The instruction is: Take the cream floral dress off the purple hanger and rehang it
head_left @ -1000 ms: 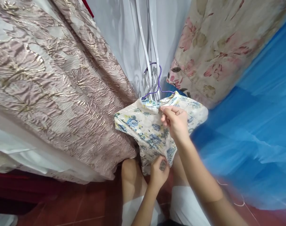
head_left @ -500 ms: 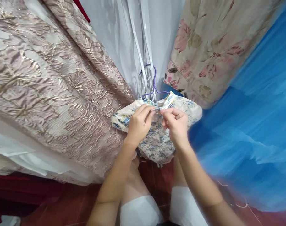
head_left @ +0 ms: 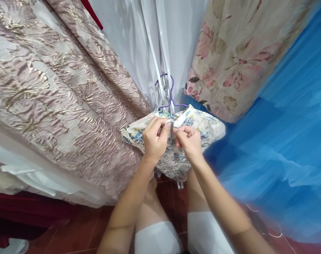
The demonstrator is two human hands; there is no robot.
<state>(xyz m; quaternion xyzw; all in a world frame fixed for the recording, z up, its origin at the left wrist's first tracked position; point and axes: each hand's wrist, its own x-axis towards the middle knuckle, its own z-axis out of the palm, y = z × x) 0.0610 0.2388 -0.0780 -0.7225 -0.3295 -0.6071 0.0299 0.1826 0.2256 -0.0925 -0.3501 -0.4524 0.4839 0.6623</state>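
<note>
A cream garment with blue and yellow flowers [head_left: 208,126] hangs on a purple hanger [head_left: 172,90], low between the larger fabrics. My left hand [head_left: 155,135] pinches the left side of its neck opening between thumb and fingers. Close beside it, my right hand [head_left: 187,140] is closed on the opposite edge, just below the white inner band of the neckline. The two sets of fingertips nearly meet at the garment's middle. Whatever small fastening lies between them is too small to make out.
Pink and gold brocade [head_left: 97,116] hangs on the left, with white cloth [head_left: 187,31] and white straps [head_left: 151,46] behind. Beige floral fabric [head_left: 229,70] and blue tulle [head_left: 282,155] hang at right. Below lies a red tiled floor [head_left: 173,201].
My right hand has moved left and slightly down, and my left hand slightly left. The white inner band at the right of the neckline now shows more.
</note>
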